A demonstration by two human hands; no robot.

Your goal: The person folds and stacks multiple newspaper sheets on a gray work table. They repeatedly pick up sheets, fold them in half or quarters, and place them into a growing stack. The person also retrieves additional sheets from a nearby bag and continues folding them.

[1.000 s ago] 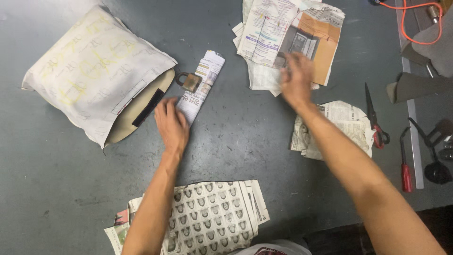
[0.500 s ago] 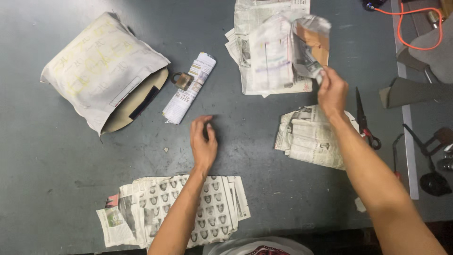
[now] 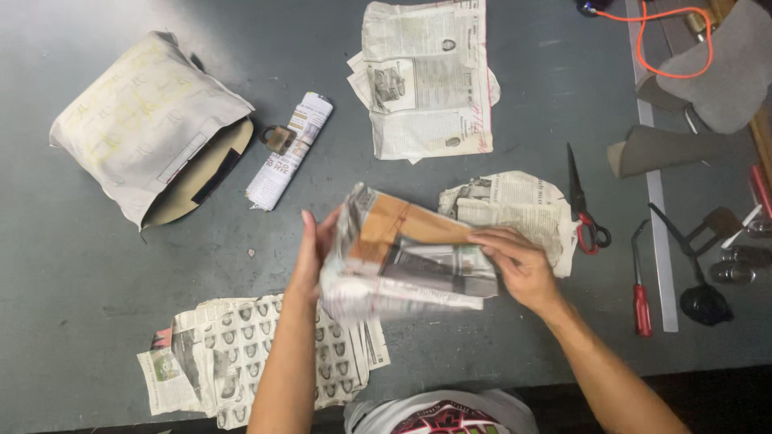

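Both hands grasp a folded newspaper sheet (image 3: 410, 261) above the dark tabletop (image 3: 96, 281): the left hand (image 3: 314, 253) grips its left edge, the right hand (image 3: 519, 265) clamps its right edge. The sheet's long axis runs left to right, face tilted toward the camera. Nearer than the sheet lies a flat newspaper stack (image 3: 249, 354). Right of the sheet, scissors (image 3: 583, 205) lie near. Beyond it, a rolled newspaper (image 3: 288, 151) and a second stack (image 3: 430, 80) leave bare tabletop between them.

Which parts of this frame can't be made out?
Head view:
- Folded newspaper sheet: motion-blurred; underside hidden.
- Left hand: palm covered by the sheet.
- Right hand: fingertips tucked into the paper.
- Wrapped bundle: contents covered by paper.
- Orange cable: cut off at the top edge.
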